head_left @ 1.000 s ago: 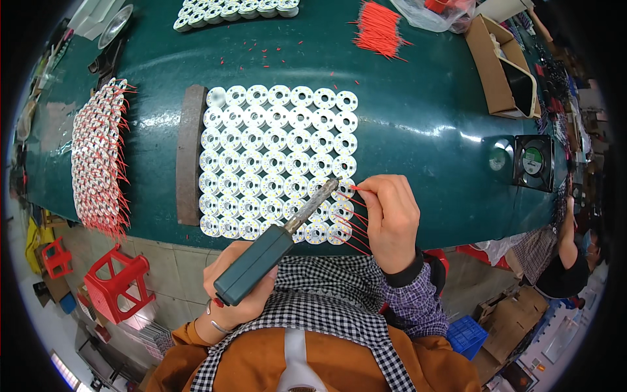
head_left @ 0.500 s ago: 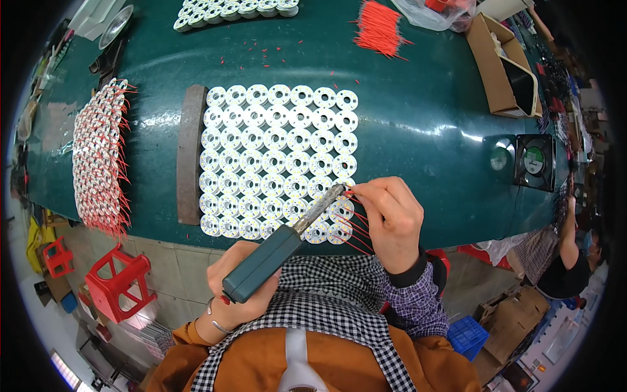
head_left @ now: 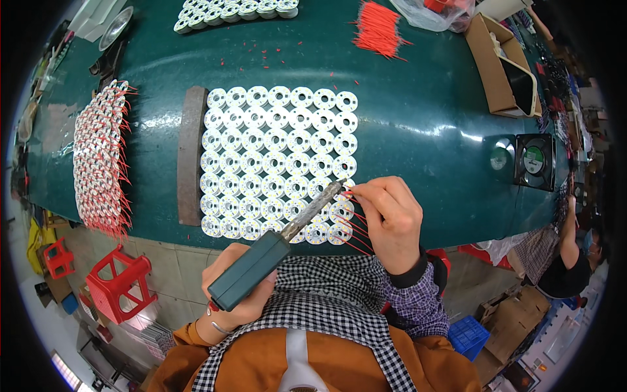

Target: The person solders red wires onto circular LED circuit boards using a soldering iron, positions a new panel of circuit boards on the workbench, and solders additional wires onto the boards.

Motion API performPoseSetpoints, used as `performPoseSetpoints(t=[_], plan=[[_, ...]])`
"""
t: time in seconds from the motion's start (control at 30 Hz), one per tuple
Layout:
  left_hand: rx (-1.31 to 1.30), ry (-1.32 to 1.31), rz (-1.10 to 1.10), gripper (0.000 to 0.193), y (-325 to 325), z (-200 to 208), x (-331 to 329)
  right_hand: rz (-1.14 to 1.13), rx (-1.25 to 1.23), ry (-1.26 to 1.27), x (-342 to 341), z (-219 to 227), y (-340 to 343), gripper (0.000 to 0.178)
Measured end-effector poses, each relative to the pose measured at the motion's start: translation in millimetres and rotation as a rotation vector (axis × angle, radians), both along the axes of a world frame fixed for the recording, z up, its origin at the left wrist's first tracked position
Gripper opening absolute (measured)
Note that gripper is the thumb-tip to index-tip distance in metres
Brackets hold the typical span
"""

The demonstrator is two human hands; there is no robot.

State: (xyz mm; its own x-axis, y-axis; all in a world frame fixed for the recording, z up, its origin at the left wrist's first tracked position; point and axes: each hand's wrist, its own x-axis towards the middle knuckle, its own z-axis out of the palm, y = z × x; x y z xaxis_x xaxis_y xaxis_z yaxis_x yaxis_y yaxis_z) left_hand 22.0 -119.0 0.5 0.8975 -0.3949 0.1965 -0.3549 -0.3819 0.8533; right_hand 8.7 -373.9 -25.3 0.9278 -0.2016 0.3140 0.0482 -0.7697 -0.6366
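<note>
My left hand point(head_left: 253, 306) is wrapped round the dark green handle of a soldering iron point(head_left: 251, 269). Its grey metal shaft slants up to the right, with the tip over a board at the right edge of a grid of round white LED boards point(head_left: 268, 140). Thumb and fingertips pinched, my right hand point(head_left: 394, 221) holds the end of a red wire point(head_left: 349, 193) at that same board, just beside the tip. Whether the tip touches the board cannot be made out. Several red wires run from the boards nearer me, passing below my right hand.
A dark bar point(head_left: 191, 157) lies along the grid's left side. Wired boards point(head_left: 98, 157) are stacked at far left. Behind are more boards point(head_left: 238, 9), a red wire bundle point(head_left: 380, 29) and an open cardboard box point(head_left: 486, 62). A black fan point(head_left: 535, 161) stands right. Another person point(head_left: 568, 268) sits at far right.
The handle of the soldering iron and my left hand have shifted a little left and toward me. More of the shaft shows along the boards. My right hand has stayed almost still.
</note>
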Motion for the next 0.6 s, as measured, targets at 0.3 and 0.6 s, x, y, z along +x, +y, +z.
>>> performPoseSetpoints(t=[0.3,0.6], plan=[[0.003,0.182,0.092,0.024,11,-7,-8,0.051,0.053,-0.068,20,16,-4,0.017],[-0.025,0.169,0.089,0.023,2,-3,3,0.008,0.148,0.024,21,3,0,0.012]])
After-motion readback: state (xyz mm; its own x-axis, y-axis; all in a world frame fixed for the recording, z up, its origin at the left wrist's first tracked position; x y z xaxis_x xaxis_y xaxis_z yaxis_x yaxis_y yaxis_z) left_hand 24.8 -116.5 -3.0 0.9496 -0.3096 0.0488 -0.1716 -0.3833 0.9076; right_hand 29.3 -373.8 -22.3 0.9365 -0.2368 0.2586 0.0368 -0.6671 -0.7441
